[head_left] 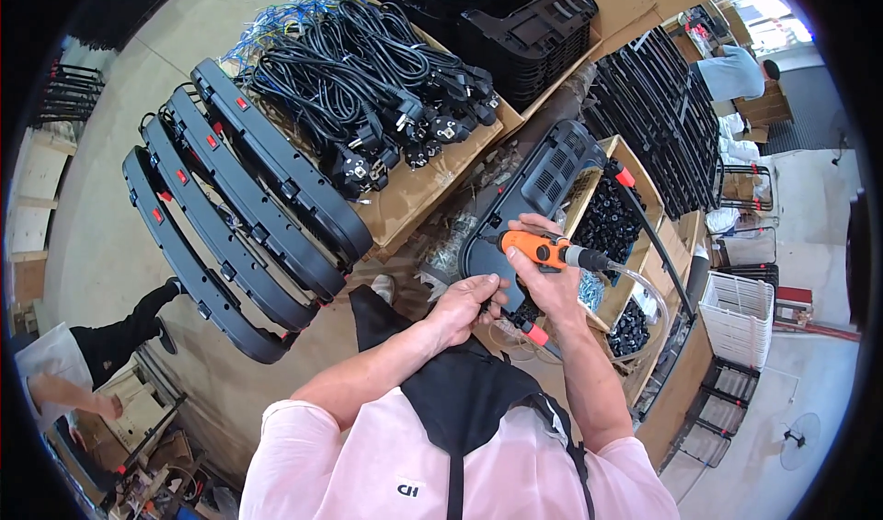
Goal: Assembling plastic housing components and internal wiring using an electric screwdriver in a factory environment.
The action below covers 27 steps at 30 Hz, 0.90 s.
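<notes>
In front of me lies a long black plastic housing [497, 235] with a vented raised cover at its far end. My right hand [552, 285] is wrapped round an orange air screwdriver [526, 247], its tip end over the housing's near part. A clear hose [658, 299] runs from the tool's black rear end and curves down to the right. At the housing's near edge, my left hand [464, 308] has its thumb and fingers pinched together. What sits between those fingertips is too small to make out.
Several curved black housings with red switches [267, 157] stand at the left. Behind are bundled black power cords [368, 79] on cardboard and stacked black plastic shells [533, 33]. A wooden bin [651, 194] at the right holds small black parts and screws. Other people [736, 74] are farther off.
</notes>
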Tool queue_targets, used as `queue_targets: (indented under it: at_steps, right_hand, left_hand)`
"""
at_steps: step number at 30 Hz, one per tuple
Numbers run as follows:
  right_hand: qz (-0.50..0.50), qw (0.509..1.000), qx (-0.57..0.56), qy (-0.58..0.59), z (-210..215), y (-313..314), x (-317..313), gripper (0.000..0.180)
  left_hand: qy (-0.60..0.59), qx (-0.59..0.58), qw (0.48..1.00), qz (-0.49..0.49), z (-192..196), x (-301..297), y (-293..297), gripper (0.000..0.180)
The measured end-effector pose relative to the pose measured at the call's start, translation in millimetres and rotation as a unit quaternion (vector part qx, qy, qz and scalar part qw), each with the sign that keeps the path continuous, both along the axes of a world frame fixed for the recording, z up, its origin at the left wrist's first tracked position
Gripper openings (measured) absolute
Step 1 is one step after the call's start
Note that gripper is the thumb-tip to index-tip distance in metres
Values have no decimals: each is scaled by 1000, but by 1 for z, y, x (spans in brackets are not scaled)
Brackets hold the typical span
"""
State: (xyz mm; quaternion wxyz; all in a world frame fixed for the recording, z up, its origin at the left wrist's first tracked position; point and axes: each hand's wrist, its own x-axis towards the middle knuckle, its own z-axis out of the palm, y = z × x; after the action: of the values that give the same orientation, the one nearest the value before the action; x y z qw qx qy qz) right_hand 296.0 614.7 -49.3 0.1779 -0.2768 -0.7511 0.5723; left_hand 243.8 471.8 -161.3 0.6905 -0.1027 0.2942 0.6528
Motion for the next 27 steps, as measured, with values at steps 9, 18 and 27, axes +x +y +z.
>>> queue_targets:
  at_steps: [9,18,27]
  right_hand:
    - [43,997,34,-57,0,2,-7,36]
    - [28,997,24,-72,-4,1,-13,40]
    - [-27,999,32,-11,18,7,5,53]
  left_hand:
    - [36,-25,999,20,-2,-13,-4,22]
    - [-31,2,999,29,-17,-28,-12,22]
    - [-63,-25,988,141,-11,-37,10,16]
